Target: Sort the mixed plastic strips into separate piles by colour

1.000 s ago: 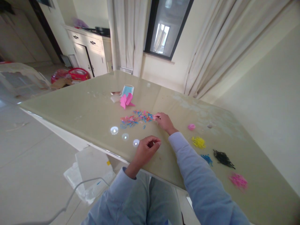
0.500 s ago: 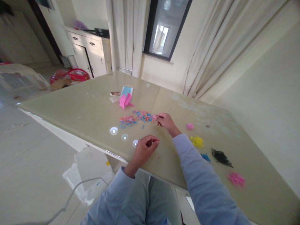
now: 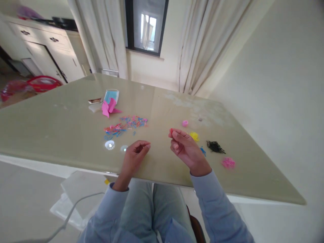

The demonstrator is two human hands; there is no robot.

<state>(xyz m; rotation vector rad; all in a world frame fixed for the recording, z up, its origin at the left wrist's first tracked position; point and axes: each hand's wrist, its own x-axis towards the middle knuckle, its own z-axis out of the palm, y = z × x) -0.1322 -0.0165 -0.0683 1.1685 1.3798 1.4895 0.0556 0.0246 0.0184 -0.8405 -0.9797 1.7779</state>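
My right hand (image 3: pixel 185 145) is raised over the table, thumb and index finger pinched on a small reddish-pink piece (image 3: pixel 170 132), too small to name. My left hand (image 3: pixel 135 157) rests near the front edge with thumb and fingertips pressed together; whether anything is between them I cannot make out. Beyond it lies a loose mixed pile (image 3: pixel 134 121) of small thin pieces in blue, orange and pink, with another part of the pile (image 3: pixel 115 130) to its left. Sorted heaps sit right of my right hand: yellow (image 3: pixel 194 136), blue (image 3: pixel 203 151), black (image 3: pixel 215 147) and pink (image 3: pixel 228 163).
A pink round item (image 3: pixel 185 123) lies beyond the yellow heap. At the left back are a blue face mask (image 3: pixel 111 96), folded pink paper (image 3: pixel 108 108) and a small box (image 3: pixel 95 101). The glossy table (image 3: pixel 63 141) ends at its front edge, close to my lap.
My right hand has left the mixed pile with the pinched piece and moved right, toward the sorted heaps. My left hand keeps its pinch near the front edge. The view has turned right.
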